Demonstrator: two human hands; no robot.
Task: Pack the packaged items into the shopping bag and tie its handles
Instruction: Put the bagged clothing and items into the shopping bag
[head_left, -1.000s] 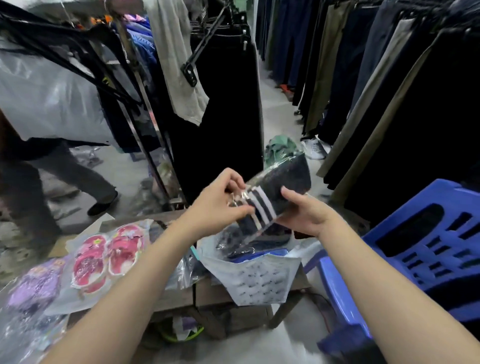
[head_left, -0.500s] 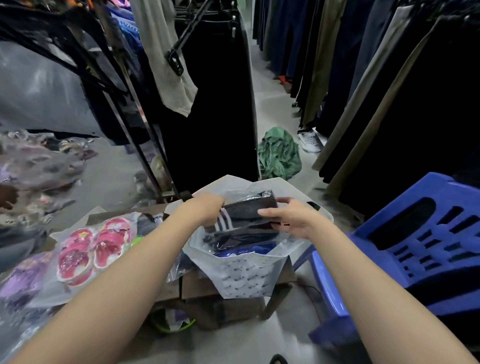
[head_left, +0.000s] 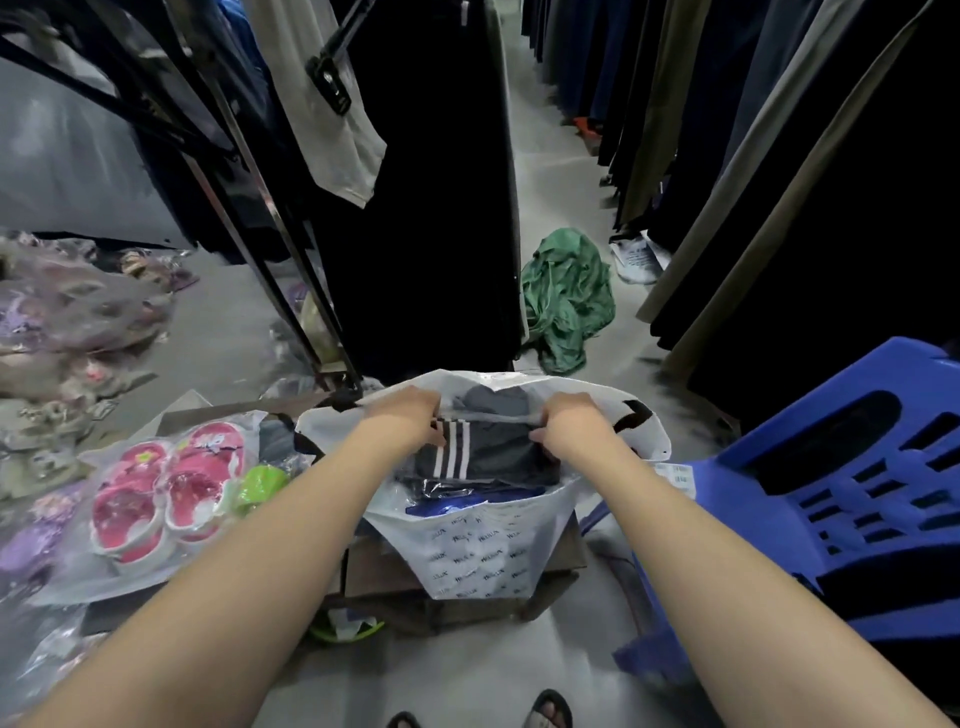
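Note:
A white printed shopping bag (head_left: 483, 556) stands open on a low cardboard stand in front of me. Inside it lies a clear-wrapped black garment with white stripes (head_left: 483, 454), on top of a blue packaged item (head_left: 447, 506). My left hand (head_left: 405, 418) grips the package's left end and my right hand (head_left: 571, 423) grips its right end, both reaching down into the bag's mouth. One black bag handle (head_left: 631, 413) shows at the right rim.
Packaged pink sandals (head_left: 166, 488) and a green item (head_left: 260, 483) lie on the stand to the left. A blue plastic chair (head_left: 831, 493) stands to the right. Racks of dark clothes (head_left: 426, 208) hang ahead, and a green cloth (head_left: 569, 296) lies on the floor.
Both hands have lowered the striped package from above the bag down into its mouth. The view has tilted downward.

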